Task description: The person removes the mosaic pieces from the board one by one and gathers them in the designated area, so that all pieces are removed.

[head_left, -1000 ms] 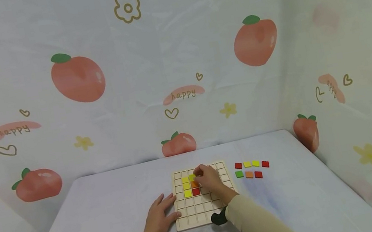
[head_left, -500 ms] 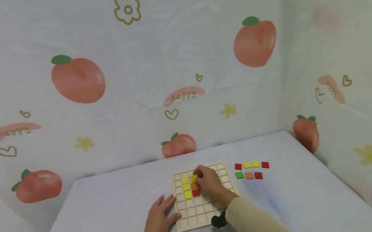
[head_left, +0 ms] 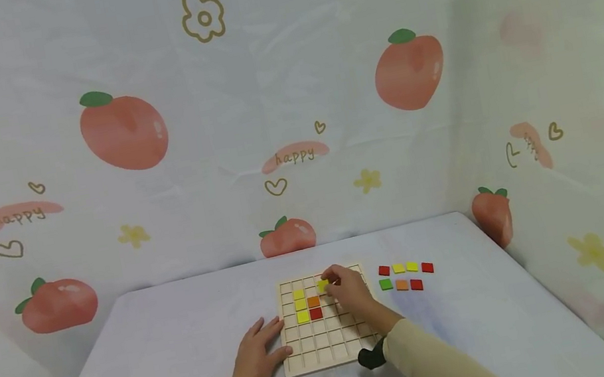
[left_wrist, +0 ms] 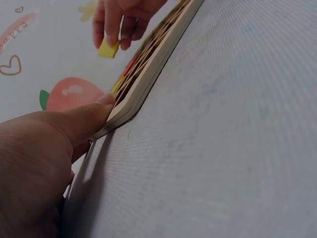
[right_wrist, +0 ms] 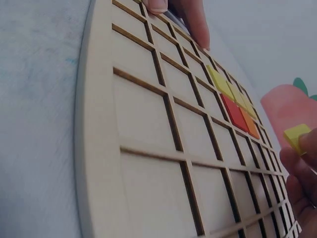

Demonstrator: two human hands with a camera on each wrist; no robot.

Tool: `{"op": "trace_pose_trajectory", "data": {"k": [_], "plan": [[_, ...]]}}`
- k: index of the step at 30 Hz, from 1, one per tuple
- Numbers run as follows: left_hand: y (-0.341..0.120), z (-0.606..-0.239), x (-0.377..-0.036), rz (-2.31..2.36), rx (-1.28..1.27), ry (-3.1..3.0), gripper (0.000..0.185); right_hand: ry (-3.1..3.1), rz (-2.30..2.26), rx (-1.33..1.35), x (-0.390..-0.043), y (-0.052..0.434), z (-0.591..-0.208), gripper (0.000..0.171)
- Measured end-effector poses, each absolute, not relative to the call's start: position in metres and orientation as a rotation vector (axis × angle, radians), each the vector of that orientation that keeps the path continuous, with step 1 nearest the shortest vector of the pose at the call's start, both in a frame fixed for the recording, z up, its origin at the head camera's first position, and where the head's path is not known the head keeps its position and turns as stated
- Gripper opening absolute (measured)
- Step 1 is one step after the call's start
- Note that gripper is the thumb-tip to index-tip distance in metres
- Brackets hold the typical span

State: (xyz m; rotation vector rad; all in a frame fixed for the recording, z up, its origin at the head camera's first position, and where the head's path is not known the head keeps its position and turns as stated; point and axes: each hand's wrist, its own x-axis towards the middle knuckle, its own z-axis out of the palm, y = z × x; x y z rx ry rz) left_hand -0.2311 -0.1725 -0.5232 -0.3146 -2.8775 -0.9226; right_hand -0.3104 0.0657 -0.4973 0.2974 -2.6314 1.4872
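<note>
My right hand (head_left: 350, 286) pinches a yellow square tile (right_wrist: 296, 136) between thumb and fingertips, raised over the far part of a wooden grid board (head_left: 331, 353). In the left wrist view, that tile hangs above the board's surface. My left hand (head_left: 255, 356) lies at the board's left side, fingers extended and thumb (left_wrist: 101, 104) on its edge. Set into the grid are a column of yellow tiles (head_left: 301, 304), with an orange tile (head_left: 313, 302) and a red tile (head_left: 316, 313) beside it.
Several loose tiles lie on the table right of the board, among them a green tile (head_left: 385, 284), an orange one and a few red and yellow ones. The white table (head_left: 181, 331) meets a printed cloth backdrop (head_left: 192, 221) behind and at the right.
The yellow tile in my right hand has moved right, away from the cell beyond the orange tile. My right hand and forearm shifted right with it. The left hand has stayed in place.
</note>
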Motion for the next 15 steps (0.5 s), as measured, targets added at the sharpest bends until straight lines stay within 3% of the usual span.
{"op": "trace_pose_trajectory", "data": {"k": [15], "plan": [[-0.172,-0.524,-0.231,-0.912,-0.312,-2.883,0.061,-2.548,1.607,0.292,-0.293,0.11,-0.493,0.015]]}}
